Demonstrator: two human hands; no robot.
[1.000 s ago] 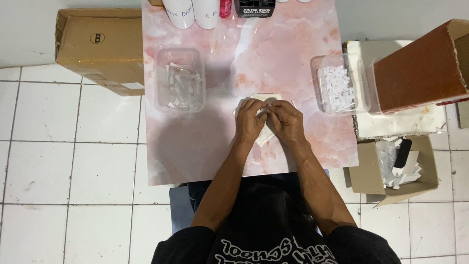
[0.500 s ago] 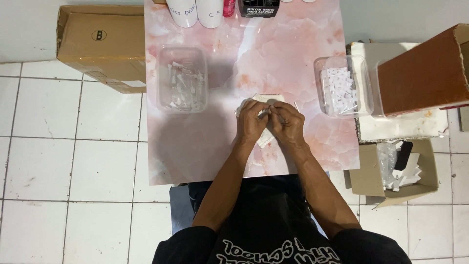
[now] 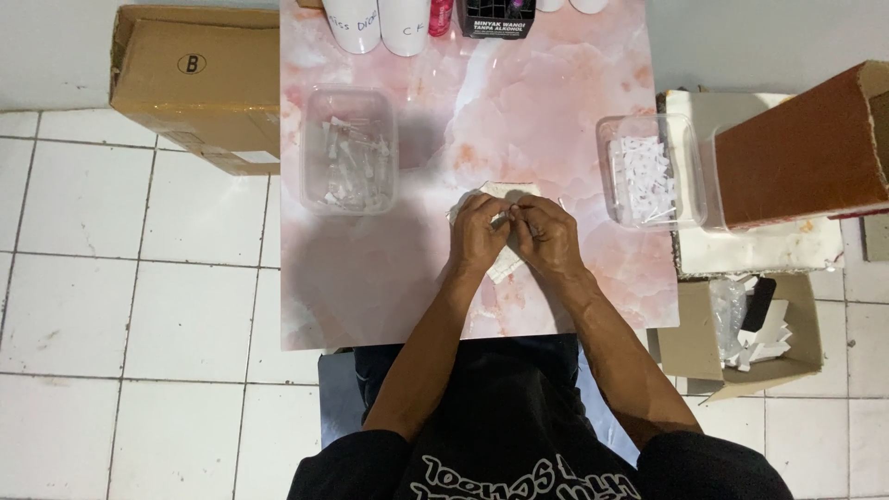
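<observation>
My left hand (image 3: 479, 233) and my right hand (image 3: 546, 234) meet at the middle of the pink marbled table (image 3: 370, 287). Their fingertips pinch a small pale item between them; it is too small to tell what it is. Under the hands lies a white cloth or paper pad (image 3: 507, 264). A clear tub of small clear vials (image 3: 350, 153) stands to the left. A clear tub of small white pieces (image 3: 648, 176) stands to the right.
White cylinders (image 3: 380, 23), a pink bottle (image 3: 442, 14) and a black box (image 3: 497, 17) line the table's far edge. A cardboard box (image 3: 199, 83) sits on the tiled floor at left. At right are a brown box (image 3: 801, 153) and an open carton (image 3: 750, 338).
The hands stay together at the table's middle with only slight finger movement. The view has shifted a little.
</observation>
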